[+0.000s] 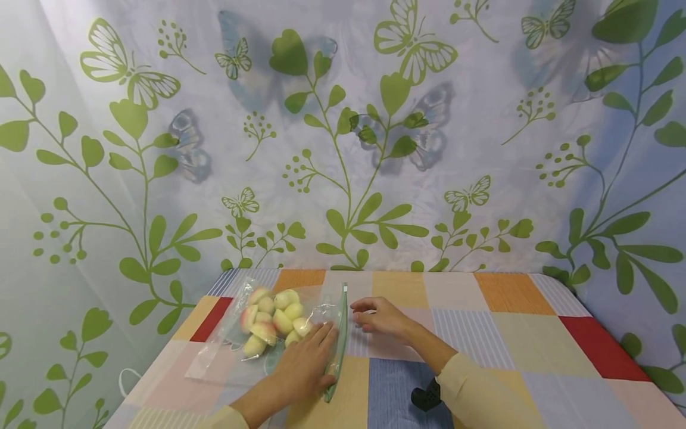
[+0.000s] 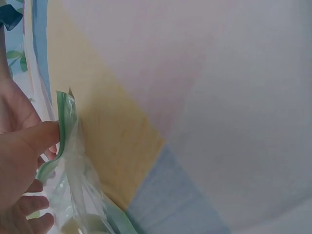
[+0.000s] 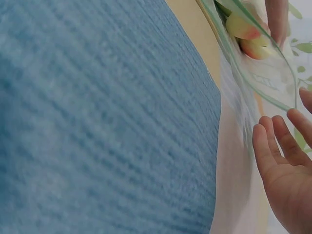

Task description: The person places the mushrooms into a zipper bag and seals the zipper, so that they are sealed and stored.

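Note:
A clear zip bag (image 1: 209, 363) lies on the table with several small yellow and pinkish-red fruits (image 1: 262, 330) inside, peach-like in look. Its green zip edge (image 1: 343, 333) faces right, and the right wrist view shows the mouth gaping. My left hand (image 1: 308, 363) rests on the bag beside the zip, fingers extended; in the left wrist view its thumb (image 2: 41, 136) touches the green strip. To the right of the zip's far end hovers my right hand (image 1: 383, 316), fingers loosely bent and holding nothing. A small gap separates its fingertips from the bag.
A patchwork cloth (image 1: 471, 339) covers the table. Behind it hangs a curtain (image 1: 343, 149) printed with leaves and butterflies. A dark object (image 1: 426, 396) shows by the right sleeve. At the left, a white cord (image 1: 124, 381) loops beside the table edge.

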### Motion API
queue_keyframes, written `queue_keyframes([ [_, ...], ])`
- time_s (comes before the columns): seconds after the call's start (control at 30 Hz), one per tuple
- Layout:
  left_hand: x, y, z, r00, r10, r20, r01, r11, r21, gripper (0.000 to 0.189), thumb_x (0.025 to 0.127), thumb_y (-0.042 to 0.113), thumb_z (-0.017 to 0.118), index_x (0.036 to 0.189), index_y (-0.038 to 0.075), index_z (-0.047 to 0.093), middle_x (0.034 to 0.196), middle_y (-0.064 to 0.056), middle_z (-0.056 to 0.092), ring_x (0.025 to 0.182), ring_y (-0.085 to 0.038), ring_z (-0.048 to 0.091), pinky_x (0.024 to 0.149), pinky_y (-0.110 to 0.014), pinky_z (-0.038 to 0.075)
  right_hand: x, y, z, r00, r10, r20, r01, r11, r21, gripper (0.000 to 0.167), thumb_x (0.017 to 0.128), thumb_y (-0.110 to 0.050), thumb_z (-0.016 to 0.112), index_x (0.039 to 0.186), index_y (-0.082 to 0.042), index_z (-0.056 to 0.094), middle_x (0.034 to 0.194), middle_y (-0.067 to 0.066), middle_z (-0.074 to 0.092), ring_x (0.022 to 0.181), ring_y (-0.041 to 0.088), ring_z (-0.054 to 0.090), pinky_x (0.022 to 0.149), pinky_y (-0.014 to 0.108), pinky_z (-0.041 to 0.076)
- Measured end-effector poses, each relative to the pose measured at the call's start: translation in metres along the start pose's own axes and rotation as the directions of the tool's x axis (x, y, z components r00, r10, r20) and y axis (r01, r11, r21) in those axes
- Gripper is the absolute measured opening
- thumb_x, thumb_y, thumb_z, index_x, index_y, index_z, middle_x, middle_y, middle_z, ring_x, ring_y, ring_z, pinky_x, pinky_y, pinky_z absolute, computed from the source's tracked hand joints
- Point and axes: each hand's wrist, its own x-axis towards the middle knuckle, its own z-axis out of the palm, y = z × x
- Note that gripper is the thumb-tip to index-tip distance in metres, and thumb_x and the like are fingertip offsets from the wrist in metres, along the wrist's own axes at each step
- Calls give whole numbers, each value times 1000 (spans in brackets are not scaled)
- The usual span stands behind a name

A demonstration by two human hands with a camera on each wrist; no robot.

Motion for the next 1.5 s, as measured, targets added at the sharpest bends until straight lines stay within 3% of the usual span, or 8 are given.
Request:
queue_keyframes([
  [0.2,3,1,-1,997,30,-70,-28,999,36,71,78,39,87,136,5,63,145,-13,57,131,-30,55,82,-46,60,-1,-1,2,1000,7,-5,-7,1000,29,38,102,-8,65,135,9,59,131,23,59,111,35,65,89,44,59],
  [0.4,10,-1,3,981,61,-183,-58,998,21,45,76,20,82,116,6,71,121,-9,62,106,-25,62,67,-33,58,2,2,12,998,47,-43,-46,998,40,41,102,-6,64,138,12,56,128,23,61,110,34,67,87,42,60],
  [0.73,16,2,1,992,39,-118,-42,999,-22,30,78,12,72,107,3,73,100,-3,58,87,-19,57,56,-24,48,11,-1,28,994,108,-32,-100,977,189,51,105,-12,60,140,21,45,121,23,66,106,30,69,91,42,58],
  [0.97,18,1,0,995,30,-91,-35,998,-50,27,80,14,73,105,2,73,99,-3,58,85,-18,57,57,-24,49,15,-1,37,996,72,-60,-53,962,269,39,104,-7,59,132,19,53,111,21,70,98,27,71,86,44,60],
  [1.13,18,-1,-1,998,-3,-63,-3,996,-86,26,81,17,72,104,5,72,96,0,55,83,-16,53,54,-26,48,17,-7,40,989,95,-118,-62,964,260,36,100,-3,65,130,12,53,110,21,66,89,25,71,79,38,62],
  [1.33,16,-5,-5,994,-14,-112,1,993,-118,51,75,20,78,124,5,69,103,-1,58,86,-18,58,53,-29,49,19,-11,42,983,112,-145,-74,966,248,33,97,1,69,126,10,55,105,19,66,81,21,68,75,35,62],
  [1.5,19,-13,-10,981,-15,-195,-19,985,-172,46,77,21,82,120,5,72,104,-4,63,86,-19,62,57,-29,52,19,-12,42,986,95,-140,-60,970,237,30,97,1,68,124,9,57,101,17,66,79,21,68,74,38,62],
])
